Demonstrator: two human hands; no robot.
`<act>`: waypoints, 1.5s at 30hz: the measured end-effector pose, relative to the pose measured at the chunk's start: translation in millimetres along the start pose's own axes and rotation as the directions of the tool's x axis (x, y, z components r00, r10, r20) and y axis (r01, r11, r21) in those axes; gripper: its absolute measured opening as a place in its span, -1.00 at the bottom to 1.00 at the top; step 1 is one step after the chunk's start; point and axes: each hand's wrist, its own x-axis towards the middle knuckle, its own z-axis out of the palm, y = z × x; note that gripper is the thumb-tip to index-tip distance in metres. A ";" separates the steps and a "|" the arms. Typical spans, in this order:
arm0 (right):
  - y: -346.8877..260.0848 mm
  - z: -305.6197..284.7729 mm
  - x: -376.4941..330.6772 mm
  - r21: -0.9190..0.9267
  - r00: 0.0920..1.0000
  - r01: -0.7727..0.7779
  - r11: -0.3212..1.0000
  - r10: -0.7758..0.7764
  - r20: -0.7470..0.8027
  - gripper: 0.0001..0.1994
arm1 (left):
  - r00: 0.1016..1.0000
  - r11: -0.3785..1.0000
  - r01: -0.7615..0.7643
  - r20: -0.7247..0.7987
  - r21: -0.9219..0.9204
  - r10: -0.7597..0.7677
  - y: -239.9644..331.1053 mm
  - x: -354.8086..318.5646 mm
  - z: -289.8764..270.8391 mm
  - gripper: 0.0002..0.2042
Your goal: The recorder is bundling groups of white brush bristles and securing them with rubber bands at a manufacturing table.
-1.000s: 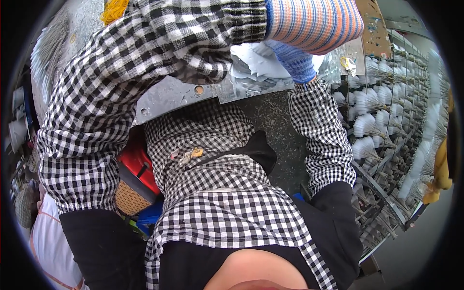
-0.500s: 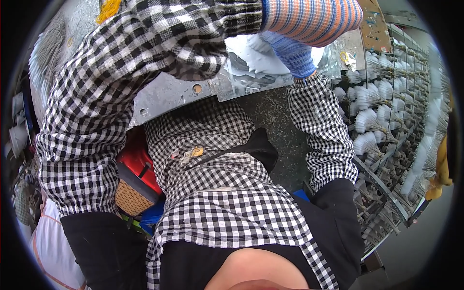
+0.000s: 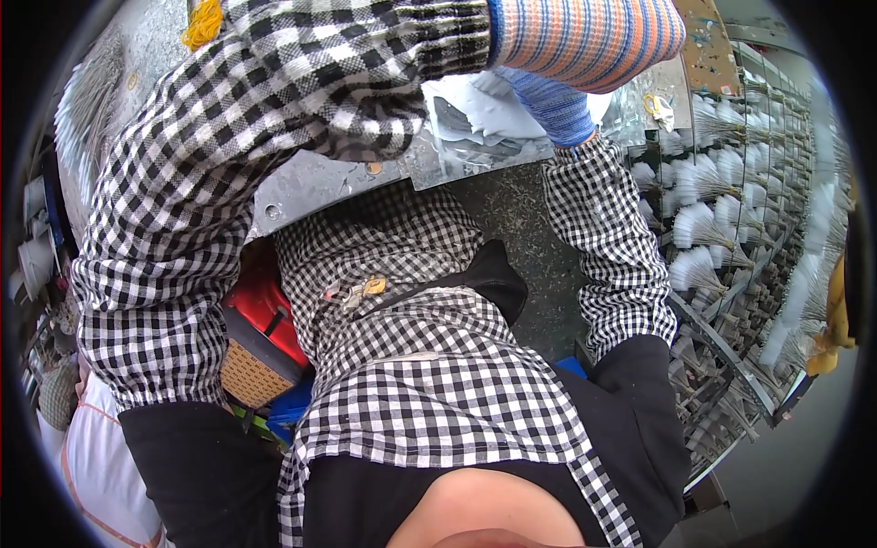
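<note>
My left hand [image 3: 589, 41], in an orange and blue striped knit glove, reaches across to the right at the top edge. Its glove end is rounded, and the fingers are hidden or cut off by the picture's edge. Beneath it is my right hand [image 3: 553, 108], in a blue knit glove, mostly covered by the left one; its fingers do not show. Whether either hand holds something cannot be seen. Close by both gloves, smooth white material [image 3: 498, 114] is spread on a glassy sheet [image 3: 466, 163] at the edge of a metal worktop [image 3: 320, 183].
Racks at right hold several rows of white fan-shaped bristle bundles [image 3: 699, 224]. A small white and yellow item [image 3: 659, 111] lies near a stained brown board [image 3: 708, 41]. Yellow bands [image 3: 203, 25] and pale bristles [image 3: 78, 119] are at upper left. A red bag [image 3: 260, 306] sits below the worktop.
My left sleeve and glove have shifted slightly left and down. My right arm is almost where it was.
</note>
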 end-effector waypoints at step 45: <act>13.7 15.5 -10.1 -0.105 0.990 0.090 0.990 -0.101 -0.101 -0.60 | 0.413 -0.070 -0.911 -0.893 -0.407 -0.181 -15.7 44.8 186.8 -0.47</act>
